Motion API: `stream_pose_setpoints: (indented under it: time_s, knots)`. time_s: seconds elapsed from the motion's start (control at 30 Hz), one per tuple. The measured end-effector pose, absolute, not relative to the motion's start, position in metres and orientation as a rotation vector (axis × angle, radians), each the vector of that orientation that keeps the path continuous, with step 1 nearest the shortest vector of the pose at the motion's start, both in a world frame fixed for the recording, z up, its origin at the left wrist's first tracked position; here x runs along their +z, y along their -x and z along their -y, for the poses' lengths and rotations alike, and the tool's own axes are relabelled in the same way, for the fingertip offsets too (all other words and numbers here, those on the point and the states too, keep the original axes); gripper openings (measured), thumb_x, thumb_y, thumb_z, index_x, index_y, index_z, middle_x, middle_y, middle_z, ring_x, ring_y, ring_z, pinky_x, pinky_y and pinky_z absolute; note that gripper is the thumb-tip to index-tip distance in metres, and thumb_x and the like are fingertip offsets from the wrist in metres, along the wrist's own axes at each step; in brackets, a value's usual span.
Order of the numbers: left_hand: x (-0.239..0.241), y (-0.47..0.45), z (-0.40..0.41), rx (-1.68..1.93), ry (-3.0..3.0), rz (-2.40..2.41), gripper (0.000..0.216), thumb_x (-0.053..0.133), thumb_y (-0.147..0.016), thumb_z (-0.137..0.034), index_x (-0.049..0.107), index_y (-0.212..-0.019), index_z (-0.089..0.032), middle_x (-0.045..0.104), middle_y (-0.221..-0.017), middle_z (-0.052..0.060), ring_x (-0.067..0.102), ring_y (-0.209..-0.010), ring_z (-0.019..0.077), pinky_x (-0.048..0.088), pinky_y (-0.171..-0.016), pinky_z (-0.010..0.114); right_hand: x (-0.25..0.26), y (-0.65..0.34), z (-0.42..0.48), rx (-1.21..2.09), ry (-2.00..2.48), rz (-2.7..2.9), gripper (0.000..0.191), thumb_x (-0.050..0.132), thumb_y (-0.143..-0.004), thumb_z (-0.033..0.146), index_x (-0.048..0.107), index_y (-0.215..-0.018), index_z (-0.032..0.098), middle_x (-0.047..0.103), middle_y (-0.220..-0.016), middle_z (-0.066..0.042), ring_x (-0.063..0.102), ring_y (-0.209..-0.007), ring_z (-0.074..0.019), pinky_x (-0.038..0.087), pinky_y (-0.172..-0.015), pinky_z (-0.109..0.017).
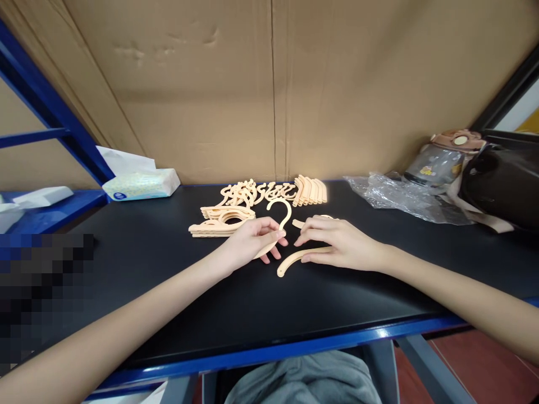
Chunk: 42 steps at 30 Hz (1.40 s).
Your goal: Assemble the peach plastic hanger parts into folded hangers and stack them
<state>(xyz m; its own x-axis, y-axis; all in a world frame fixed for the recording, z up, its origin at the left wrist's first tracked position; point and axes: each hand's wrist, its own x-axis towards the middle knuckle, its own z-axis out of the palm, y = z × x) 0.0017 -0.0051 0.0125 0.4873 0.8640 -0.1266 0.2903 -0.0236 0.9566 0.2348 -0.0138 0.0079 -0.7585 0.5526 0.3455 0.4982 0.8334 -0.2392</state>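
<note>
My left hand (256, 241) is closed on a cream-coloured plastic hanger hook (287, 210), its curve pointing up. A curved hanger arm joined to the hook or held with it shows partly below my thumb. My right hand (337, 241) is just to the right, its thumb against a loose curved hanger arm (288, 265) with a hole at its end; the fingers bend over it. Another cream piece (298, 223) lies behind my right hand, mostly covered by it. Both hands are low over the black table (236, 314).
Stacked folded hangers (210, 229) lie left of my hands. Behind are a pile of loose hooks (242, 193) and a row of hanger arms (310, 191). A tissue pack (143, 184) stands back left; clear plastic wrap (391, 196), a bottle (435, 163) and a dark bag (501, 185) sit right.
</note>
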Motion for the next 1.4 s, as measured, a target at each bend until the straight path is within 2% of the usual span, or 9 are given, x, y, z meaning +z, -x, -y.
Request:
stream_pose_setpoints:
  time_s: [0.13, 0.27, 0.43, 0.73, 0.97, 1.1, 1.17, 1.3, 1.4]
  knots:
    - [0.010, -0.002, 0.006, 0.650, -1.555, -0.997, 0.019, 0.059, -0.085, -0.033, 0.054, -0.088, -0.015, 0.067, -0.090, 0.006, 0.064, -0.066, 0.0127, 0.052, -0.052, 0.021, 0.005, -0.235, 0.012, 0.159, 0.794, 2.690, 0.026, 0.056, -0.094, 0.040, 0.066, -0.107, 0.020, 0.061, -0.104, -0.006, 0.057, -0.090, -0.0186, 0.045, -0.079, -0.032]
    - [0.012, -0.003, 0.008, 0.667, -1.522, -0.976, 0.018, 0.058, -0.087, -0.032, 0.055, -0.093, -0.016, 0.065, -0.088, 0.004, 0.061, -0.065, 0.0117, 0.052, -0.052, 0.021, 0.006, -0.234, 0.013, 0.192, 0.796, 2.702, 0.022, 0.048, -0.098, 0.031, 0.066, -0.102, 0.020, 0.062, -0.100, -0.006, 0.057, -0.090, -0.0182, 0.045, -0.078, -0.031]
    - [0.017, -0.005, 0.013, 0.663, -1.443, -0.955, 0.022, 0.059, -0.088, -0.033, 0.057, -0.101, -0.016, 0.062, -0.086, 0.003, 0.059, -0.066, 0.0111, 0.052, -0.054, 0.021, 0.011, -0.230, 0.018, 0.233, 0.817, 2.668, 0.022, 0.041, -0.101, 0.027, 0.060, -0.098, 0.018, 0.061, -0.095, -0.005, 0.059, -0.089, -0.0177, 0.046, -0.078, -0.030]
    - [0.018, -0.006, 0.020, 0.646, -1.245, -0.901, 0.022, 0.059, -0.089, -0.034, 0.060, -0.103, -0.017, 0.056, -0.082, 0.000, 0.058, -0.066, 0.0105, 0.052, -0.059, 0.023, 0.009, -0.230, 0.018, 0.322, 0.783, 2.652, 0.017, 0.035, -0.101, 0.018, 0.053, -0.100, 0.018, 0.060, -0.093, -0.005, 0.057, -0.088, -0.0180, 0.045, -0.078, -0.030]
    - [0.027, -0.006, 0.021, 0.683, -1.110, -0.919, 0.022, 0.062, -0.087, -0.034, 0.066, -0.098, -0.015, 0.056, -0.077, -0.001, 0.055, -0.059, 0.0087, 0.051, -0.061, 0.023, 0.008, -0.230, 0.027, 0.311, 0.790, 2.707, 0.027, 0.028, -0.095, 0.007, 0.052, -0.103, 0.017, 0.061, -0.086, -0.006, 0.056, -0.074, -0.0167, 0.044, -0.065, -0.027]
    - [0.026, -0.004, 0.023, 0.626, -1.028, -0.892, 0.031, 0.065, -0.085, -0.041, 0.067, -0.099, -0.014, 0.057, -0.073, 0.000, 0.056, -0.060, 0.0099, 0.050, -0.061, 0.023, 0.006, -0.229, 0.031, 0.490, 0.869, 2.639, 0.022, 0.030, -0.101, 0.018, 0.051, -0.107, 0.020, 0.066, -0.090, -0.003, 0.060, -0.071, -0.0142, 0.043, -0.064, -0.026]
    - [0.024, -0.003, 0.023, 0.561, -1.025, -0.859, 0.033, 0.064, -0.086, -0.043, 0.067, -0.099, -0.013, 0.059, -0.071, 0.000, 0.056, -0.059, 0.0096, 0.049, -0.062, 0.021, 0.005, -0.228, 0.031, 0.574, 0.914, 2.597, 0.017, 0.035, -0.102, 0.027, 0.051, -0.100, 0.021, 0.066, -0.086, 0.000, 0.060, -0.068, -0.0128, 0.040, -0.062, -0.024]
    - [0.020, 0.000, 0.022, 0.486, -0.993, -0.840, 0.037, 0.064, -0.086, -0.047, 0.066, -0.083, -0.010, 0.062, -0.072, 0.003, 0.059, -0.062, 0.0102, 0.048, -0.064, 0.020, 0.002, -0.226, 0.028, 0.619, 0.904, 2.524, 0.027, 0.038, -0.102, 0.035, 0.046, -0.080, 0.021, 0.058, -0.072, 0.003, 0.051, -0.056, -0.0098, 0.031, -0.052, -0.023]
    - [0.021, 0.001, 0.021, 0.476, -0.971, -0.849, 0.040, 0.066, -0.083, -0.050, 0.064, -0.076, -0.011, 0.063, -0.072, 0.004, 0.061, -0.063, 0.0112, 0.048, -0.065, 0.021, -0.001, -0.225, 0.024, 0.584, 0.912, 2.505, 0.033, 0.036, -0.102, 0.036, 0.045, -0.074, 0.021, 0.052, -0.066, 0.004, 0.046, -0.053, -0.0092, 0.029, -0.051, -0.024]
